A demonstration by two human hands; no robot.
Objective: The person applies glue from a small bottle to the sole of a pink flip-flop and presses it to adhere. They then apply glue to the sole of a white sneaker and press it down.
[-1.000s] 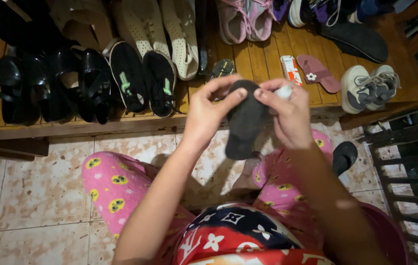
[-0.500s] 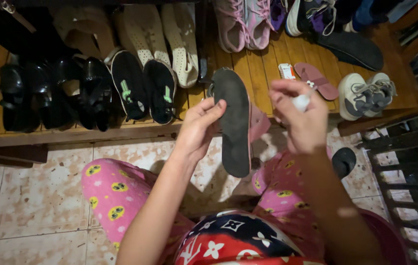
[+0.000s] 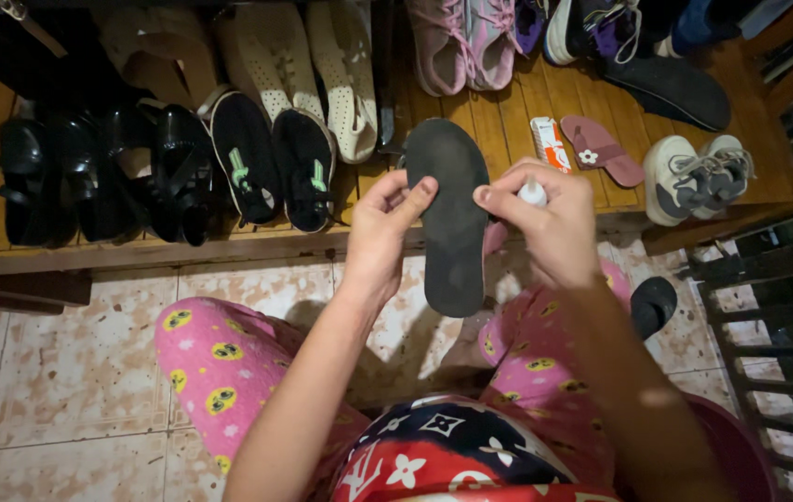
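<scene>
My left hand (image 3: 385,231) holds a black flat sandal sole (image 3: 450,216) by its left edge, thumb on top, the sole flat and facing up over my knees. My right hand (image 3: 545,223) is beside the sole's right edge, shut around a small white tube (image 3: 533,193) whose tip pokes out between the fingers. I sit in pink patterned trousers (image 3: 219,358) on a tiled floor (image 3: 61,363).
A low wooden shoe rack (image 3: 508,121) holds several pairs: black shoes (image 3: 99,177), black slip-ons (image 3: 275,163), cream shoes (image 3: 313,65), pink trainers (image 3: 466,42), grey trainers (image 3: 694,177), a pink slipper (image 3: 601,149) and a small orange-white box (image 3: 550,144). A black sandal (image 3: 652,305) lies by my right knee. A metal grille (image 3: 778,353) stands at right.
The black sole was bent between both hands; now it lies straight and flat, held in my left hand alone. My right hand has come off it with the white tube.
</scene>
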